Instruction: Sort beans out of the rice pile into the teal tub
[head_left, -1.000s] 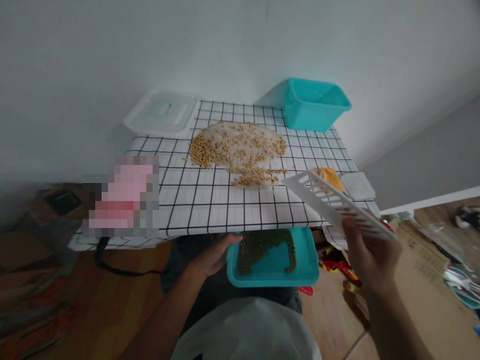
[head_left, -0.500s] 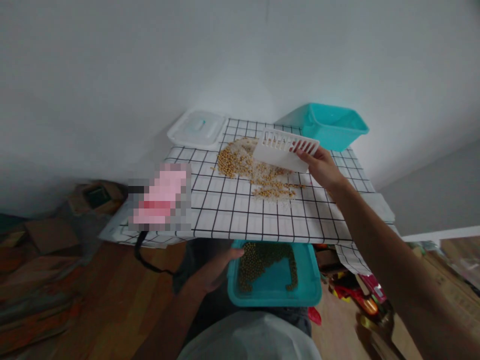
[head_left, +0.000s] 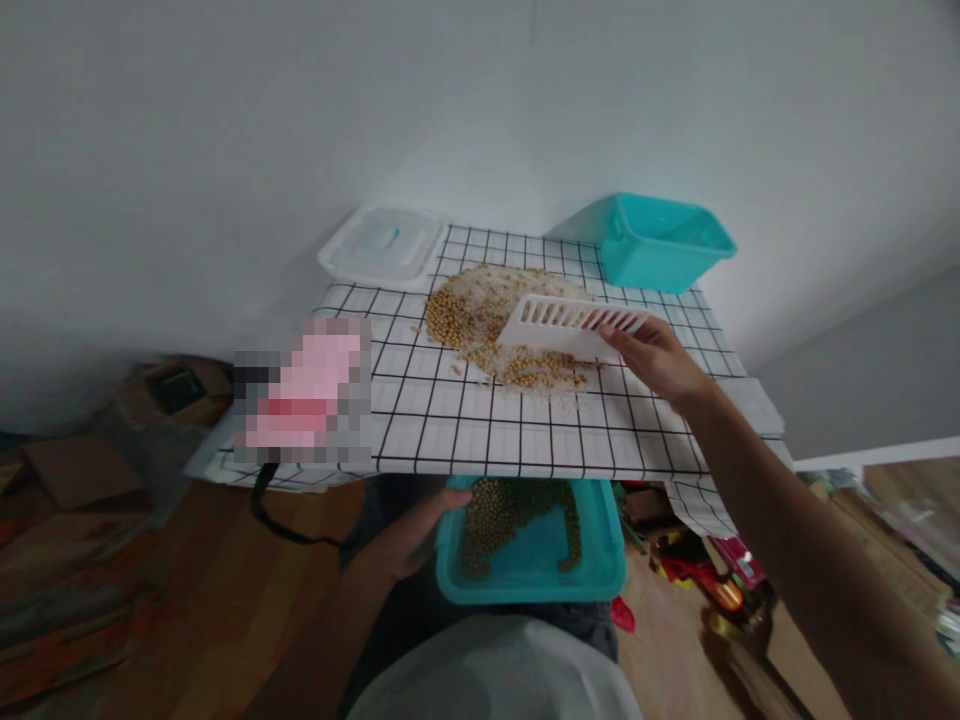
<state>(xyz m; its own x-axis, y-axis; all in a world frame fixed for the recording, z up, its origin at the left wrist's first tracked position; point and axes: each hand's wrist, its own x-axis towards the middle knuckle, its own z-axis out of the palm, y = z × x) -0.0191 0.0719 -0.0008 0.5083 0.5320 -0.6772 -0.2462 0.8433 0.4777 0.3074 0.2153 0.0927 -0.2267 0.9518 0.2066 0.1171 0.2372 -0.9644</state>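
My right hand (head_left: 660,362) is closed round the right end of a white slotted plastic panel (head_left: 555,335). The panel's lower edge is down among a spread of yellow beans (head_left: 450,318) mixed with white, rice-like grains (head_left: 499,282) on the checked tablecloth (head_left: 442,430). Below the table's front edge, my left hand (head_left: 420,525) grips the left rim of a teal bin (head_left: 525,590), its thumb over the rim and the other fingers hidden. Beans (head_left: 491,515) lie along the back and sides of that bin's floor.
A second teal bin (head_left: 664,245) stands at the table's back right. At the back left lies a clear plastic lid (head_left: 386,245). A blurred-out pink object (head_left: 307,385) with a black strap rests at the left edge. Boxes (head_left: 90,480) and assorted items (head_left: 712,580) are on the floor.
My right hand has brought the panel down and nearer to me, onto the grains. My left hand stays on the bin's rim. The whole view has shifted slightly.
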